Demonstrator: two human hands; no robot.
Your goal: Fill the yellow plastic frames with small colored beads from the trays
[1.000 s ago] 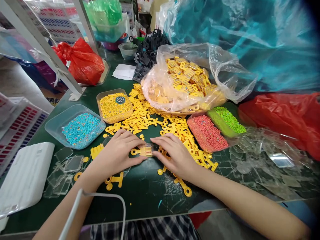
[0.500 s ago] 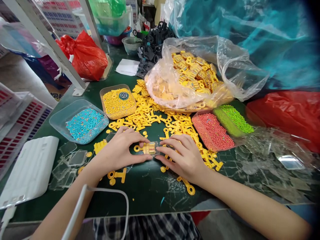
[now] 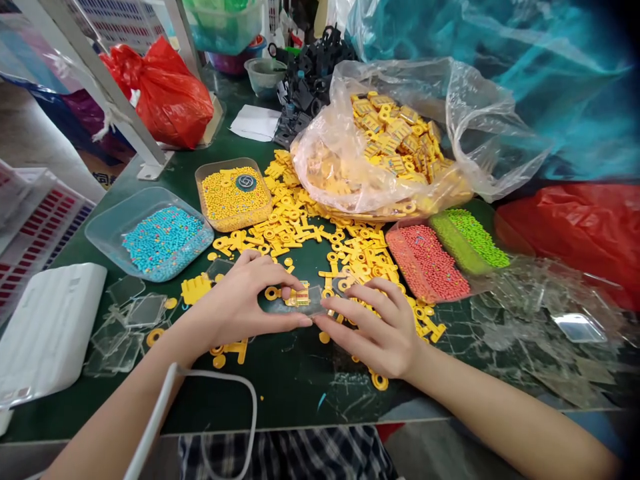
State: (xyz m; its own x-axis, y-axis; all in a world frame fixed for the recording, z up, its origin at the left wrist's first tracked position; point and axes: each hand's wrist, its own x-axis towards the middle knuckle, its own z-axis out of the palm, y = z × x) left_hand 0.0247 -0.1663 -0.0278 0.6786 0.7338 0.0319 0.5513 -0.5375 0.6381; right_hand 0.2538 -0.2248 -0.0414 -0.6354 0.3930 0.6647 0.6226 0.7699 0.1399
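Between my hands, low over the green tabletop, is a small yellow plastic piece (image 3: pixel 299 297) with a ring at one end and coloured rows in its window. My left hand (image 3: pixel 240 300) pinches it between thumb and fingers. A clear plastic plate (image 3: pixel 315 301) juts out from its right side. At the right edge of that plate are the fingertips of my right hand (image 3: pixel 383 327), thumb and forefinger close together on it. Loose yellow ring-ended parts (image 3: pixel 363 257) lie just beyond both hands.
Trays of blue beads (image 3: pixel 163 237), yellow beads (image 3: pixel 234 197), red beads (image 3: pixel 427 263) and green beads (image 3: pixel 475 237) stand around the parts. Behind is a clear bag (image 3: pixel 320 167) of filled yellow pieces. Clear plates lie left (image 3: pixel 145 310) and right (image 3: pixel 530 313). A white cable (image 3: pixel 215 380) loops in front.
My right hand has shifted slightly right, and more of the clear plate shows beside the yellow piece. My left hand still grips the piece. The view has shifted slightly.
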